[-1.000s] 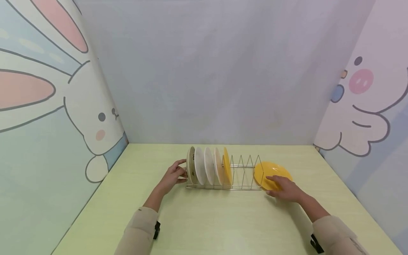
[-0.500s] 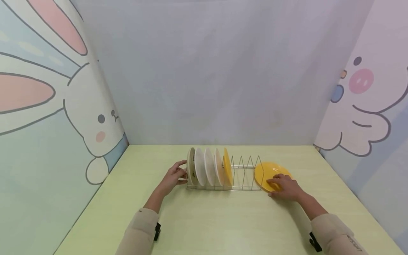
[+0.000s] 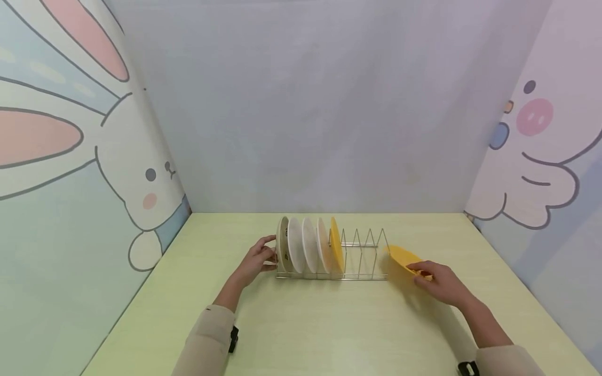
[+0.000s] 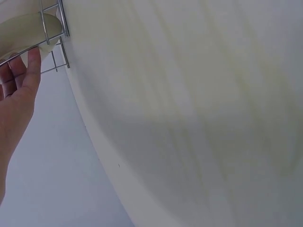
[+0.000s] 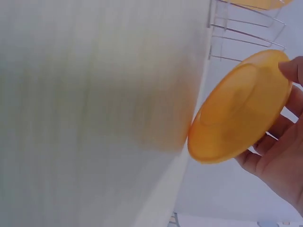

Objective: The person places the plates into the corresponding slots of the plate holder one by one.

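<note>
A yellow plate point(image 3: 403, 257) is tilted up at the right end of the wire dish rack point(image 3: 362, 280). My right hand point(image 3: 439, 282) pinches its near rim, thumb on the upper face and fingers underneath. In the right wrist view the plate's lower rim point(image 5: 201, 158) is right at the tabletop. At the rack's left end, my left hand point(image 3: 254, 263) holds the end wires, its thumb point(image 4: 33, 68) against a wire in the left wrist view. Beside those fingers stands a beige plate point(image 3: 282, 245) in the rack.
White plates point(image 3: 295, 245), a pale peach one point(image 3: 323, 245) and another yellow plate point(image 3: 336, 245) stand upright in the rack's left part. The slots to their right show bare wires. A light green-yellow table point(image 3: 305, 324) lies beneath, with a grey wall point(image 3: 301, 115) behind.
My right hand has taken hold of the flat yellow plate by its near rim, lifted that side and shifted a little right. The left hand and the rack have stayed in place.
</note>
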Demonstrator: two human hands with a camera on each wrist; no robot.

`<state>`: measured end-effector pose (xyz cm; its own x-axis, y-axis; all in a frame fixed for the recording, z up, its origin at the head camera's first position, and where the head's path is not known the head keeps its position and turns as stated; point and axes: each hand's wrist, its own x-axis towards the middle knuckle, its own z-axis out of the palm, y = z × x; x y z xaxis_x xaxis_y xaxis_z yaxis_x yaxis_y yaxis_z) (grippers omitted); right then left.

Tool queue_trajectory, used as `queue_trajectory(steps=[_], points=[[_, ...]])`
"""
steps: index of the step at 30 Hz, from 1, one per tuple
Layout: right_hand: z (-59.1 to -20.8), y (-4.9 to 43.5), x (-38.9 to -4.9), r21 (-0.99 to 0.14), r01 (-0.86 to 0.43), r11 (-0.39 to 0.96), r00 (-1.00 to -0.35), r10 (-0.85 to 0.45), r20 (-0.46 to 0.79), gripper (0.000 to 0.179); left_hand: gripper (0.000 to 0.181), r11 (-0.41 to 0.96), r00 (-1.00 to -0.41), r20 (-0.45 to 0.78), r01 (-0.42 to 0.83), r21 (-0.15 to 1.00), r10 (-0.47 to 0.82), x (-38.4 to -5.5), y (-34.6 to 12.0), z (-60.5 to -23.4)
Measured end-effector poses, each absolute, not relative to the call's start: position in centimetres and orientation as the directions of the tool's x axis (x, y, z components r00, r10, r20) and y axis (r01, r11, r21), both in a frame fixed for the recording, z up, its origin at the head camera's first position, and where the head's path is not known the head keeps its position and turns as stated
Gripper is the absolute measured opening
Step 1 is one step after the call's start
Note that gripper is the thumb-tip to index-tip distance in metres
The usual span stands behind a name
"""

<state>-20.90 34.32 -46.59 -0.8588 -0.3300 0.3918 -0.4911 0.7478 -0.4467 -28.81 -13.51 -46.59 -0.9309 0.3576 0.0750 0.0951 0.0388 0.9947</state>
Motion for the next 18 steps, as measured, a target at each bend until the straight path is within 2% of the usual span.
queue_trajectory(steps=[5, 8, 13, 18], points=[[-45.9, 34.1, -20.2, -0.418, -0.461, 0.783, -0.83, -0.213, 0.516, 0.02, 0.043, 0.044, -0.936, 0.066, 0.087, 0.995, 0.347, -28.9, -13.6, -46.8], [-45.4, 33.8, -19.7, -0.455, -0.387, 0.802, -0.836, -0.097, 0.54, 0.019, 0.042, 0.049, -0.941, 0.042, 0.062, 0.997, 0.336, -28.9, -13.5, -46.8], [-44.2, 33.3, -18.4, -0.647, -0.256, 0.719, -0.878, 0.108, 0.467, 0.015, 0.042, 0.048, -0.943, 0.028, 0.046, 0.998, 0.33, -29.1, -13.5, -46.9], [-43.2, 32.8, -17.4, -0.788, -0.268, 0.554, -0.872, 0.209, 0.443, 0.018, 0.042, 0.037, -0.943, 0.041, 0.056, 0.998, 0.331, -28.9, -13.5, -46.9]])
